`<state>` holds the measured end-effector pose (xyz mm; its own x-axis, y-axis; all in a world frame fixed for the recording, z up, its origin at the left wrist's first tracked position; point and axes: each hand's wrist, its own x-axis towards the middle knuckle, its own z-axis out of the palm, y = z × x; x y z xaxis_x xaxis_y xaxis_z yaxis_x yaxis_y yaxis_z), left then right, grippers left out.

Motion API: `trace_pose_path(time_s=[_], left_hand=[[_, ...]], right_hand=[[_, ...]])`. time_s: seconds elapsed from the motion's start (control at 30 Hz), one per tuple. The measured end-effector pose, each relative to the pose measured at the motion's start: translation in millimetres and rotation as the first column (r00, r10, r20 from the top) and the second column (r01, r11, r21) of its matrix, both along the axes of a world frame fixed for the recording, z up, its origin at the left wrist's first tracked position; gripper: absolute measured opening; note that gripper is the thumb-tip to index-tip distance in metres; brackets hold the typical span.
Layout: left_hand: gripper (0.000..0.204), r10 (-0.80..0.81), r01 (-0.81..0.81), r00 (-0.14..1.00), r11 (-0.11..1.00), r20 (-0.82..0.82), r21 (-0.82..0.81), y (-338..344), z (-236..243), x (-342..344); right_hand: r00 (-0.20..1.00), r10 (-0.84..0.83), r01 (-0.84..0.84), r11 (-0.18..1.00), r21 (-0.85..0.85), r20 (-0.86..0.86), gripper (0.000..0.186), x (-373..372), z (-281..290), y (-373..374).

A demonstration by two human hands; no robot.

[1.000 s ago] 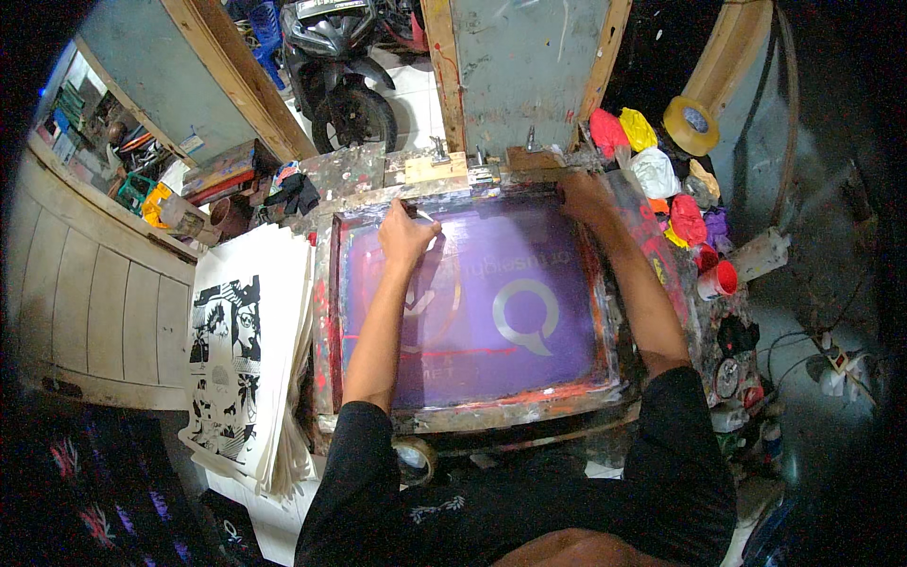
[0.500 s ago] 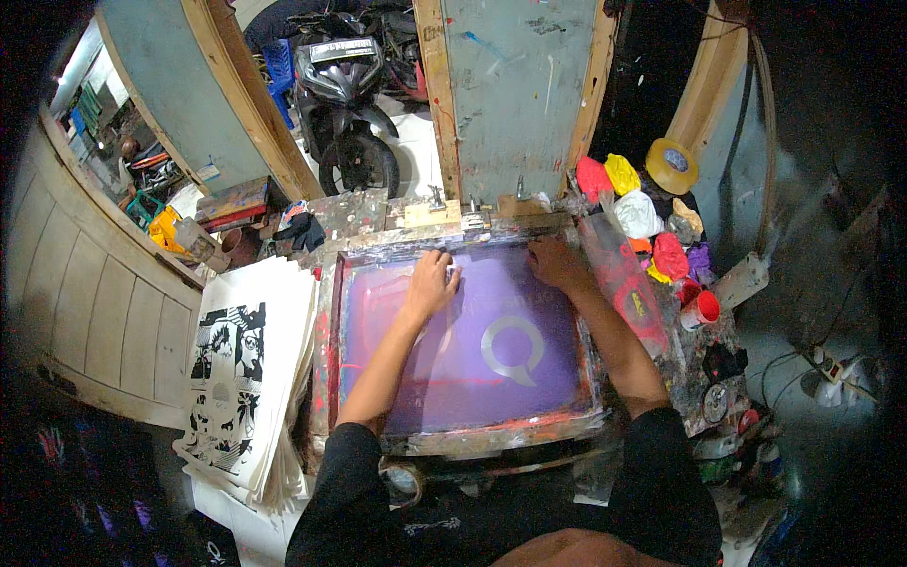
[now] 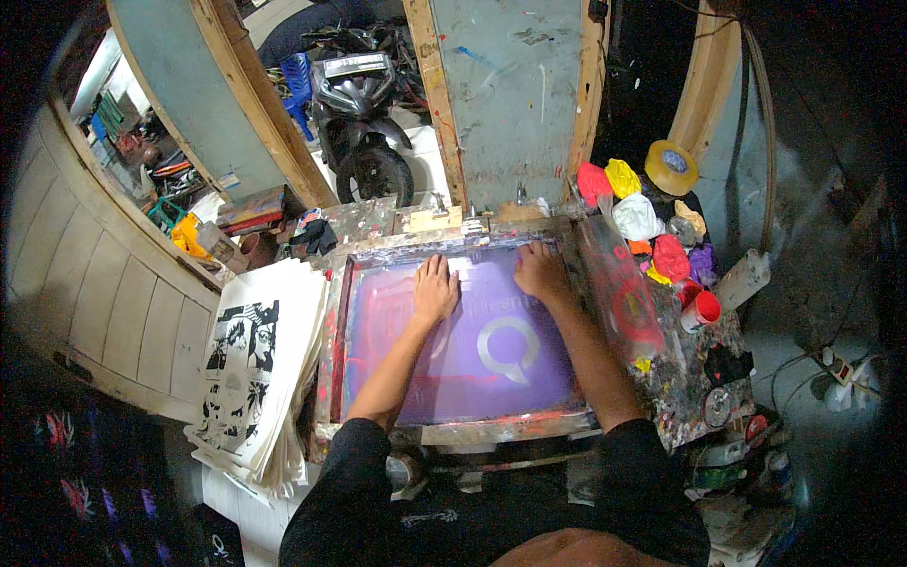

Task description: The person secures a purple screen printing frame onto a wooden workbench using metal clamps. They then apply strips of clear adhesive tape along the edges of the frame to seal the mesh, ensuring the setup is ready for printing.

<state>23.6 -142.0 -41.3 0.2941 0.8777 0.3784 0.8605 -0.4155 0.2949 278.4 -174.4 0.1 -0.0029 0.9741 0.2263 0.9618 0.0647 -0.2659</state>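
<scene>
A framed printing screen (image 3: 453, 437) lies before me, its purple mesh marked with a pale ring-shaped emblem and red smears. Flat on the upper middle of the mesh rests my left hand (image 3: 436, 287), open, fingers stretched away from me. Beside its fingertips a small white patch (image 3: 461, 268), perhaps tape or paper, sits on the mesh. My right hand (image 3: 541, 272) is at the upper right of the mesh near the far frame bar, fingers curled and closed; what they hold, if anything, is hidden in shadow.
To the left stands a stack of printed sheets (image 3: 248, 369). Colourful bundles (image 3: 639, 217), a roll of clear tape (image 3: 672, 168), and a red-lined cup (image 3: 700, 312) crowd the right side. Metal clamps (image 3: 438, 204) line the far edge. Beyond, a motorcycle (image 3: 364, 113) is parked in the doorway.
My left hand has gone from bent, pinching fingers to lying flat, and the white patch shows more fully. The right hand has shifted slightly left and nearer. The whole view has turned a little.
</scene>
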Motion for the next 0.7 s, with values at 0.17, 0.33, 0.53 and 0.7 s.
trace_pose_path(time_s=[0.17, 0.33, 0.53, 0.7], left_hand=[[0.063, 0.291, -0.289, 0.957, 0.946, -0.003, -0.148, 22, 4, -17], [0.068, 0.421, -0.471, 0.877, 0.848, -0.232, -0.243, -17, 22, -75], [0.061, 0.007, -0.025, 0.956, 0.998, -0.295, -0.056, -167, 81, -63], [0.055, 0.167, -0.169, 0.985, 0.985, 0.043, 0.031, -379, 125, -90]], right_hand=[[0.965, -0.209, 0.213, 0.977, 0.010, -0.158, 0.050, 2, -6, 6], [0.989, 0.141, -0.144, 0.975, -0.170, -0.033, 0.060, -47, 26, -67], [0.916, 0.399, -0.384, 0.904, -0.185, 0.047, 0.075, -54, -20, -116], [0.889, 0.418, -0.377, 0.899, -0.223, 0.185, 0.075, -81, -18, -128]])
